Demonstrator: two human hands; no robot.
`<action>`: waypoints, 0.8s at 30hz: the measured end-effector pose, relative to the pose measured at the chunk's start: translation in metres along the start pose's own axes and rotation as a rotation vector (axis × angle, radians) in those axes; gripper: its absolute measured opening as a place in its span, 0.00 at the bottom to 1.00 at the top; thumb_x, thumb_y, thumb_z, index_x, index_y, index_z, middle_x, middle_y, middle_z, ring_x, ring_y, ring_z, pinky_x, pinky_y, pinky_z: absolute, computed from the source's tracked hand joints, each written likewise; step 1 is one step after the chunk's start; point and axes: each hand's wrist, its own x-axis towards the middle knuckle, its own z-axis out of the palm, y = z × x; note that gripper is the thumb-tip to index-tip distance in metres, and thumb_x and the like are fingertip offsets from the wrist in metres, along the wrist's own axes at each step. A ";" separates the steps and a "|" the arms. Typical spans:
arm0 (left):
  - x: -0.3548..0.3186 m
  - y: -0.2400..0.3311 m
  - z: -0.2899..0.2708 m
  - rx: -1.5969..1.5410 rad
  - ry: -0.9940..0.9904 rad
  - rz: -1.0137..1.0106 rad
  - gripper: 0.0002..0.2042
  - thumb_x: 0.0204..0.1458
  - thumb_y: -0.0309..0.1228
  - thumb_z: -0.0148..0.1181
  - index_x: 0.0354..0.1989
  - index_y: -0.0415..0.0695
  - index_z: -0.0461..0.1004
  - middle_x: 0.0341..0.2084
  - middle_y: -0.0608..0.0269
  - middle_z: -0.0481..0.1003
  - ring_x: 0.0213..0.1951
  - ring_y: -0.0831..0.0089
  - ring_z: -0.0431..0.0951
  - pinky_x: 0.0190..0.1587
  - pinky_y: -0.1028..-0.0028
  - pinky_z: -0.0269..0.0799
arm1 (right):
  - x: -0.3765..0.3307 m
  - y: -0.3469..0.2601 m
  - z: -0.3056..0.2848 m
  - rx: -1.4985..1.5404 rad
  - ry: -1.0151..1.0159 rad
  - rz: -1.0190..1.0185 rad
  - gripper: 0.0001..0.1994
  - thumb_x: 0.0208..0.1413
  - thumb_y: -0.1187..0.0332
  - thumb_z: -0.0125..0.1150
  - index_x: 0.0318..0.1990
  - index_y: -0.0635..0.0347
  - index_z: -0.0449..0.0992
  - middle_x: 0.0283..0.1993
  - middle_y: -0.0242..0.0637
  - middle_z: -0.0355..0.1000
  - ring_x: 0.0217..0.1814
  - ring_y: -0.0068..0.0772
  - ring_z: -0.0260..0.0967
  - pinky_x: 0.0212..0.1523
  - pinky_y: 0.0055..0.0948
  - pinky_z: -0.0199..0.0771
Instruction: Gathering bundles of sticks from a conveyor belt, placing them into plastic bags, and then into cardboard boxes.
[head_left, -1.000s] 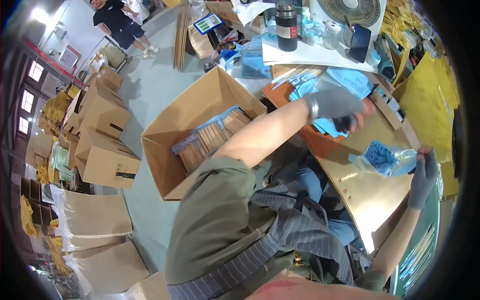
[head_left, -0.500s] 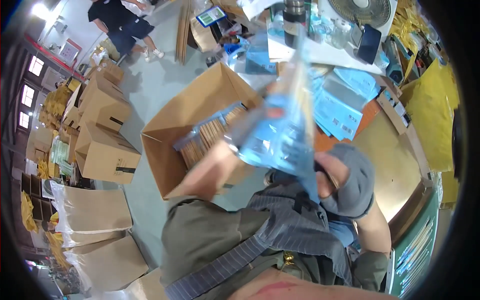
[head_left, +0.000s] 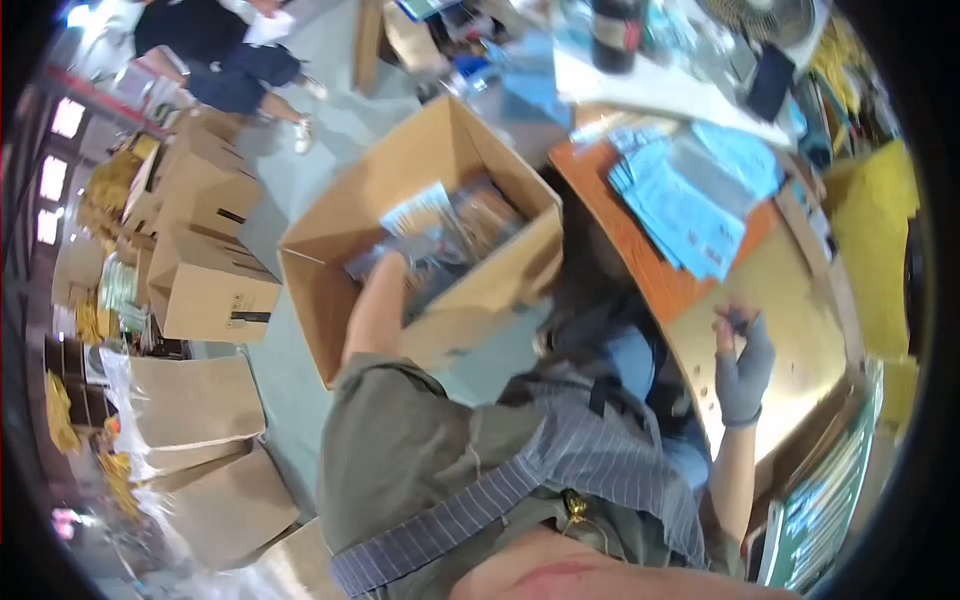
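My left hand (head_left: 388, 266), in a grey glove, reaches down into an open cardboard box (head_left: 330, 300) on the floor to my left. It grips a clear packet with blue contents (head_left: 420, 212), which lies over other packets in the box; this area is blurred. My right hand (head_left: 745, 362), also grey-gloved, is raised over the pale tabletop (head_left: 800, 330) on my right. Its fingertips are pinched on a small dark object (head_left: 735, 320).
A pile of blue packets (head_left: 690, 200) lies on the orange table part. Closed cartons (head_left: 205, 290) and plastic-wrapped cartons (head_left: 190, 400) stand on the left. Another person (head_left: 220, 60) stands far left. A dark bottle (head_left: 615, 30) and a fan (head_left: 770, 15) stand at the back.
The clear packet went from my right hand at the table, across my body, down into the box with my left hand. My right hand stays at the table.
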 end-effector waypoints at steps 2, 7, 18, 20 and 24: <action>-0.047 0.084 -0.005 0.212 -0.096 0.090 0.21 0.54 0.49 0.48 0.33 0.43 0.79 0.35 0.54 0.80 0.38 0.64 0.78 0.45 0.65 0.71 | -0.006 0.014 0.009 -0.027 -0.013 -0.050 0.13 0.57 0.72 0.54 0.48 0.67 0.72 0.36 0.39 0.75 0.37 0.29 0.72 0.41 0.27 0.70; -0.076 0.074 -0.007 -0.164 0.216 0.262 0.20 0.45 0.45 0.63 0.37 0.39 0.78 0.30 0.50 0.78 0.37 0.61 0.77 0.41 0.68 0.71 | -0.015 0.082 0.066 -0.118 -0.184 -0.071 0.16 0.54 0.67 0.56 0.48 0.65 0.70 0.44 0.49 0.71 0.46 0.44 0.71 0.47 0.37 0.70; -0.237 0.230 0.103 -0.472 0.409 0.806 0.11 0.55 0.33 0.57 0.44 0.42 0.75 0.37 0.54 0.77 0.40 0.63 0.78 0.43 0.70 0.73 | -0.033 0.157 0.123 -0.525 -0.089 -0.190 0.33 0.48 0.60 0.58 0.62 0.63 0.60 0.66 0.56 0.54 0.67 0.63 0.49 0.66 0.54 0.47; -0.197 0.223 0.180 -0.382 0.278 0.939 0.12 0.54 0.34 0.57 0.43 0.42 0.75 0.36 0.53 0.77 0.38 0.57 0.78 0.41 0.65 0.72 | -0.024 0.147 0.125 -0.508 -0.100 -0.202 0.33 0.48 0.59 0.59 0.62 0.63 0.59 0.66 0.55 0.54 0.68 0.62 0.48 0.67 0.54 0.46; -0.174 0.239 0.203 -0.366 0.036 0.857 0.09 0.53 0.32 0.56 0.37 0.41 0.75 0.31 0.54 0.77 0.36 0.58 0.77 0.40 0.64 0.71 | -0.019 0.155 0.119 -0.543 -0.128 -0.206 0.33 0.51 0.57 0.56 0.63 0.63 0.58 0.66 0.54 0.54 0.67 0.61 0.49 0.67 0.52 0.46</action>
